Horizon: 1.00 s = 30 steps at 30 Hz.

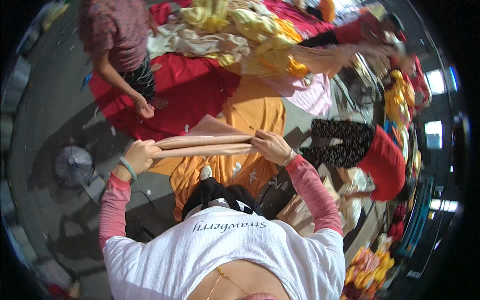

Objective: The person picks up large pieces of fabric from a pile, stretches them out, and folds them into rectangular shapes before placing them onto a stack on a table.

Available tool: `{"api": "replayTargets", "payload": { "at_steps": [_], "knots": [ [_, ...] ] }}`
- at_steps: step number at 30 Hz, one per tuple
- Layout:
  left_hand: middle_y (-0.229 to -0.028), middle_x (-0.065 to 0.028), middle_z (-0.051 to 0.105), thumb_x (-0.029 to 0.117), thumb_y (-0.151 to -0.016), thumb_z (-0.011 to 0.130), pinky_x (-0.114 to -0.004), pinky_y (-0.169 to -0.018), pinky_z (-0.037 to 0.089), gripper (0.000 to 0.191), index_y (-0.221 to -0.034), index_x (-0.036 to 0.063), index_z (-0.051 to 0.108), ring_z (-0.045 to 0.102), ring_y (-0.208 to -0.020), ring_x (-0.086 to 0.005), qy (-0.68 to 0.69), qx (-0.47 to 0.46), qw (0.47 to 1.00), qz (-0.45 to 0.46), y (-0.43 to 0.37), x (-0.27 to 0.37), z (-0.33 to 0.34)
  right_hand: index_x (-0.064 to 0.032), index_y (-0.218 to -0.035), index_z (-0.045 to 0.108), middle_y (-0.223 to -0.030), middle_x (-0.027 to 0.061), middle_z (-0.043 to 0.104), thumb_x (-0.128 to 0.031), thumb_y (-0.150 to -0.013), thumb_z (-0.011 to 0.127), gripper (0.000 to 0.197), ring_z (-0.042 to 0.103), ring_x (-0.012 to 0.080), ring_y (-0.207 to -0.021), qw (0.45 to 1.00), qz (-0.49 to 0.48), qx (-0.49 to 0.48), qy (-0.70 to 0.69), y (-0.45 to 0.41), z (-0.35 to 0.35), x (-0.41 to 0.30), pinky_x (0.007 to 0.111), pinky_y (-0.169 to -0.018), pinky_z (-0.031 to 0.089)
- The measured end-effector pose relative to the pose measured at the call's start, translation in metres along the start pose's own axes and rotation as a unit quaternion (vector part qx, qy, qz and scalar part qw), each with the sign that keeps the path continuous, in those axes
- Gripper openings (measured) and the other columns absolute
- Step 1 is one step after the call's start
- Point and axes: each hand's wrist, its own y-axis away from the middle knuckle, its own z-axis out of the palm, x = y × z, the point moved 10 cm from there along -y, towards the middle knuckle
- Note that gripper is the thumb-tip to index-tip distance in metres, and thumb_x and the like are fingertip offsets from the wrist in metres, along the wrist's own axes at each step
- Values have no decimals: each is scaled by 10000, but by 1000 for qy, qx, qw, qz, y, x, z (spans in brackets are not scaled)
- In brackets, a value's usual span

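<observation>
A folded beige-pink cloth (pixel 204 145) is stretched between my two hands in front of me. My left hand (pixel 141 154) grips its left end, and a pale green bangle circles that wrist. At the other end my right hand (pixel 270 145) has the cloth bunched in its fingers. One flap of the cloth rises in a point beyond the folds. Under it, an orange cloth (pixel 258 108) spreads over the floor and reaches around my shoe (pixel 206 172). A red cloth (pixel 168 90) lies beyond it.
A person (pixel 120 45) stands on the red cloth. Another person in red (pixel 382 161) bends over at right, by pale fabric (pixel 352 187). A round fan (pixel 73 167) stands on the floor at left. Yellow and white cloths (pixel 225 41) are heaped at the back; more people work beyond.
</observation>
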Motion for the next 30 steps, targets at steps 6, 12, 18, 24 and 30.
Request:
{"api": "replayTargets", "payload": {
  "at_steps": [6, 12, 18, 24, 30],
  "knots": [
    [-687, -123, 546, 55, -586, 530, -372, -585, 434, 188, -756, 79, 605, 535, -658, -298, -4, -112, 981, 157, -65, 47, 30, -91, -766, 487, -740, 68, 434, -72, -599, 593, 198, 505, 242, -669, 980, 179, 83, 1, 111, -2, -2, 331, -573, 425],
    [-642, -138, 526, 191, -658, 603, -378, -523, 413, 131, -697, 66, 591, 525, -595, -303, -7, -189, 934, 302, -97, 138, 84, -100, -755, 486, -744, 63, 450, -68, -621, 592, 174, 512, 244, -659, 914, 353, 199, -14, 244, 8, -55, 326, -546, 423],
    [-646, -143, 549, 172, -642, 634, -344, -522, 426, 146, -695, 40, 601, 538, -593, -295, -4, -316, 861, 398, -75, 277, 123, -69, -711, 511, -696, 65, 487, -41, -617, 597, 131, 515, 252, -600, 801, 498, 326, -71, 378, 32, -154, 318, -525, 420],
    [-536, -111, 442, 123, -599, 652, -297, -437, 371, 155, -632, 26, 536, 448, -470, -259, 48, -422, 704, 569, -47, 453, 158, 3, -792, 546, -735, 101, 482, 131, -560, 446, 283, 493, 202, -728, 678, 530, 453, -233, 506, 34, -258, 239, -632, 377],
    [-788, -135, 538, 114, -757, 501, -293, -636, 413, 224, -927, -25, 546, 507, -692, -188, 31, -414, 633, 653, -50, 664, 295, -38, -1023, 444, -835, 87, 482, 124, -547, 347, 512, 482, 187, -832, 512, 593, 586, -204, 692, 80, -311, 251, -741, 377]
  ]
}}
